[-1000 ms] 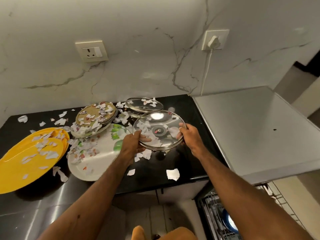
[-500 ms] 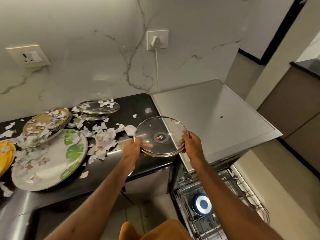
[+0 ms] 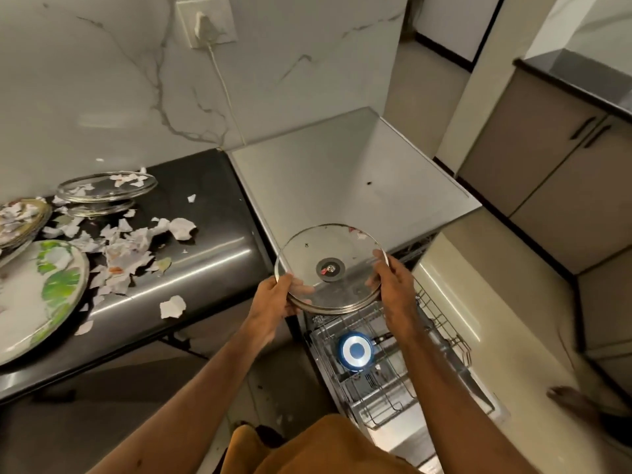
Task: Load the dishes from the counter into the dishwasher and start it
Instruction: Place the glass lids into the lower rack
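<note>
Two hands on one lid; clock bearings are taken from the lid.

- Left hand (image 3: 273,302) grips the rim at 8 o'clock, thumb on top and fingers curled under the glass.
- Right hand (image 3: 393,289) grips at 3 o'clock, fingers wrapped over the edge.
- Lid (image 3: 328,268): glass with a steel rim and a knob fitting at centre, almost free of scraps. It is held in the air, tilted slightly toward the camera, over the corner where the counter (image 3: 205,268) meets the dishwasher. It rests on nothing that I can see.
- Rack (image 3: 393,381), at 5 o'clock and below: pulled out, holding one blue dish (image 3: 355,350). The other wire slots look mostly free.
- At 9 o'clock on the counter: torn paper scraps (image 3: 130,254) and a leaf plate (image 3: 51,292), cut off by the frame edge.
- At 10 o'clock, further back: two more glass lids (image 3: 106,188), stacked and littered with scraps. Just beside them is a plate stack (image 3: 20,220), half out of view.
- At 12 o'clock: grey dishwasher top (image 3: 342,186). Beyond it is a wall socket (image 3: 208,22), plugged in.

Progress, as a judgement: early. One piece is racked and one is in hand. The leaf plate, two lids and plate stack are left, and their scraps likely need shedding first. The rack is not yet pushed in and the machine is not started. Controls are not in view.
</note>
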Motion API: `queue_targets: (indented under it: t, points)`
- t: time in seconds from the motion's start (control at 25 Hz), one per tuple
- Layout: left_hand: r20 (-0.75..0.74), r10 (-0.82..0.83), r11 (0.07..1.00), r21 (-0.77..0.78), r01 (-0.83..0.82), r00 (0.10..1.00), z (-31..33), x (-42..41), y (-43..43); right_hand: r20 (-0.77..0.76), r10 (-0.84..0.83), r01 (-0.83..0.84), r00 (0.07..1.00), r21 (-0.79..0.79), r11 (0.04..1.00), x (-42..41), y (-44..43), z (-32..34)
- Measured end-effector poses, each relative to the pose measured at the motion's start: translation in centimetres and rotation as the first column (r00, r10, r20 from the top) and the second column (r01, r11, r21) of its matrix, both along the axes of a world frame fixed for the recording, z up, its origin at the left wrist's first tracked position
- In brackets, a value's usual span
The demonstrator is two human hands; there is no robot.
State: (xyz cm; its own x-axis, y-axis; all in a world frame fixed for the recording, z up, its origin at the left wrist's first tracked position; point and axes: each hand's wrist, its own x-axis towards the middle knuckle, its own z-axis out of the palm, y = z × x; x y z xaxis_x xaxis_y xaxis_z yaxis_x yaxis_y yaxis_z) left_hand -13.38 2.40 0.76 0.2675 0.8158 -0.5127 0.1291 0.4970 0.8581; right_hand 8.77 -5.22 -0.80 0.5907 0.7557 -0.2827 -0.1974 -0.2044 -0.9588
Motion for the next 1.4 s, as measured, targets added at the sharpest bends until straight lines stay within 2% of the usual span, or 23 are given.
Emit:
queue_targets:
  t: [0.2,0.4,0.56,0.88,0.96,1.04,1.08,1.16,1.2,1.28,1.32,1.4]
  points:
    - [0.001,-0.136,0.988,-0.078,0.136,0.991,-1.3,3.4,-2.7,-0.012,-0.177,0.177,0.984,0.081,0.981,2.8,-4.9,-2.5]
    - [-0.015,-0.267,0.955,-0.140,0.263,0.963,-2.3,7.0,-4.9,-0.091,-0.332,0.341,0.939,0.127,0.931,5.2,-9.4,-4.8]
    - [-0.069,-0.385,0.911,-0.185,0.368,0.920,-4.6,9.5,-5.4,-0.105,-0.398,0.404,0.912,0.049,0.913,6.8,-11.6,-7.2]
    - [-0.305,-0.445,0.888,-0.274,0.370,0.842,-12.9,13.5,-4.3,-0.059,-0.408,0.391,0.911,-0.185,0.901,9.7,-11.6,-14.3]
    - [-0.443,-0.508,0.859,-0.195,0.474,0.739,-16.0,14.4,-3.7,-0.045,-0.395,0.374,0.917,-0.242,0.895,10.3,-10.5,-17.1]
    - [-0.647,-0.541,0.750,-0.084,0.656,0.537,-19.6,15.3,-3.2,-0.039,-0.385,0.358,0.922,-0.292,0.887,10.7,-9.1,-20.4]
    - [-0.679,-0.568,0.671,-0.055,0.740,0.465,-21.4,15.8,-3.2,-0.035,-0.385,0.355,0.922,-0.317,0.879,10.8,-8.2,-22.1]
    - [-0.634,-0.680,0.516,-0.059,0.854,0.367,-24.1,17.0,-3.2,-0.050,-0.398,0.357,0.916,-0.351,0.866,10.9,-6.3,-25.1]
    - [-0.636,-0.715,0.427,-0.071,0.901,0.289,-25.3,17.6,-3.2,-0.068,-0.402,0.353,0.913,-0.363,0.863,10.9,-5.4,-26.5]
    - [-0.736,-0.665,0.255,-0.061,0.965,0.129,-28.4,18.2,-3.2,-0.103,-0.404,0.341,0.909,-0.374,0.862,10.9,-3.9,-28.8]
    - [-0.795,-0.599,0.203,-0.034,0.979,0.097,-29.7,18.4,-2.9,-0.118,-0.389,0.324,0.914,-0.365,0.873,11.0,-3.2,-29.8]
    - [-0.872,-0.487,0.187,-0.051,0.981,0.048,-32.4,18.8,-1.8,-0.146,-0.331,0.264,0.932,-0.354,0.897,11.4,-1.9,-32.4]
